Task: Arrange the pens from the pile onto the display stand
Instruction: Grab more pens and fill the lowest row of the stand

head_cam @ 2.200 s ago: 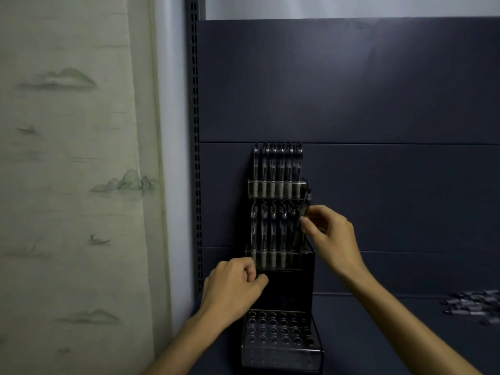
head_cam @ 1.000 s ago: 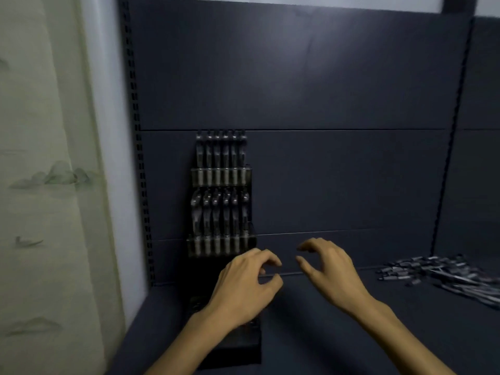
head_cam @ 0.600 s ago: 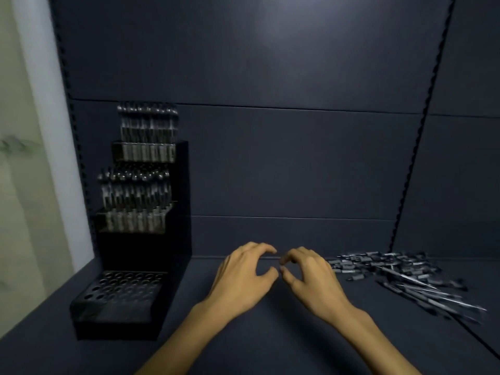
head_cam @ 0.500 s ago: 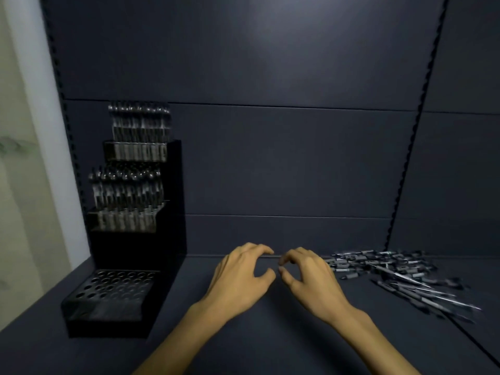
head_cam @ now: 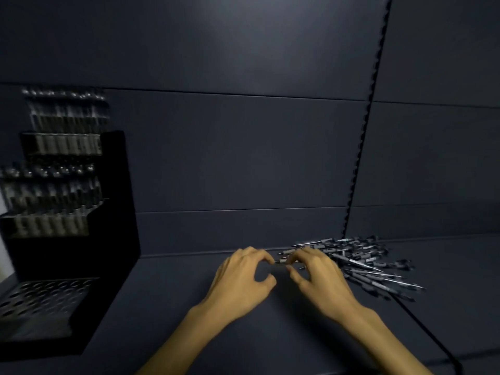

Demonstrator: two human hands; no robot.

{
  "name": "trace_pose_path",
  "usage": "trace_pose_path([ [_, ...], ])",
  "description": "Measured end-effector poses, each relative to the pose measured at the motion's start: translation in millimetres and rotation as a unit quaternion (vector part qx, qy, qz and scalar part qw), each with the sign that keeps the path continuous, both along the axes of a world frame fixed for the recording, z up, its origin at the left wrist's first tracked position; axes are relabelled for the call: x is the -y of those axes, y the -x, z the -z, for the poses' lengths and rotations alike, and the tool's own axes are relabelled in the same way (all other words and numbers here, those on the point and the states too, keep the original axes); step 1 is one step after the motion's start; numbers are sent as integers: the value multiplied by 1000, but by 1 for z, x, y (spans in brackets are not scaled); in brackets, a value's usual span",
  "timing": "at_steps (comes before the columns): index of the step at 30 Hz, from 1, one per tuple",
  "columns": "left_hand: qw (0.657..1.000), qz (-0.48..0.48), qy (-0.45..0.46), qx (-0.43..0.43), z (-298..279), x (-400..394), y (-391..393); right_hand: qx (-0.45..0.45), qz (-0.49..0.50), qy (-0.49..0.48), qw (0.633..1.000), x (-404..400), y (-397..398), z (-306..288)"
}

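Observation:
A black tiered display stand (head_cam: 119, 212) fills the left of the head view. Its two upper tiers hold rows of pens (head_cam: 54, 190); its bottom tier (head_cam: 40, 296) is a plate of open holes. A loose pile of dark pens (head_cam: 370, 261) lies on the shelf at the right, against the back panel. My left hand (head_cam: 240, 282) hovers just left of the pile with its fingers curled and apart, holding nothing. My right hand (head_cam: 319, 277) is at the pile's left edge, thumb and forefinger on either side of one pen's end (head_cam: 281, 262); a grip is unclear.
The dark shelf surface (head_cam: 176, 307) stretches between the stand and the pile. A slotted upright (head_cam: 362, 147) runs down the back panel just behind the pile. A dark seam or cable (head_cam: 424, 331) crosses the shelf at the lower right.
My view has swung right, from the stand to the pile. Both hands left the stand, dropped to the shelf and moved right; the right hand now reaches the pile's nearest pens.

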State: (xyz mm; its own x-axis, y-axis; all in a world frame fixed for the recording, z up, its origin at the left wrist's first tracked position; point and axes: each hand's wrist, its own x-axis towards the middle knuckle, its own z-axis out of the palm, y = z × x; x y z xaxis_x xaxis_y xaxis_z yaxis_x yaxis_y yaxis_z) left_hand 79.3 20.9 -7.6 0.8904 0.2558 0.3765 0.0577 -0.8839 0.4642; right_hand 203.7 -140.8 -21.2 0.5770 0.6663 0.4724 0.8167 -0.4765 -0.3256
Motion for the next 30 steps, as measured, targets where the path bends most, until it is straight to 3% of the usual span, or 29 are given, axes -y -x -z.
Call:
trace_pose_path([
  [6, 998, 54, 0, -37, 9, 50, -68, -6, 9, -37, 999, 52, -72, 9],
  [12, 987, 97, 94, -88, 26, 99, -146, -52, -3, -66, 996, 113, -155, 26],
  [24, 989, 71, 45, -122, 63, 122, -205, -195, 17, -162, 967, 181, -228, 58],
  [30, 991, 96, 1, -91, 70, 128, -209, -197, 4, -178, 964, 167, -225, 60],
])
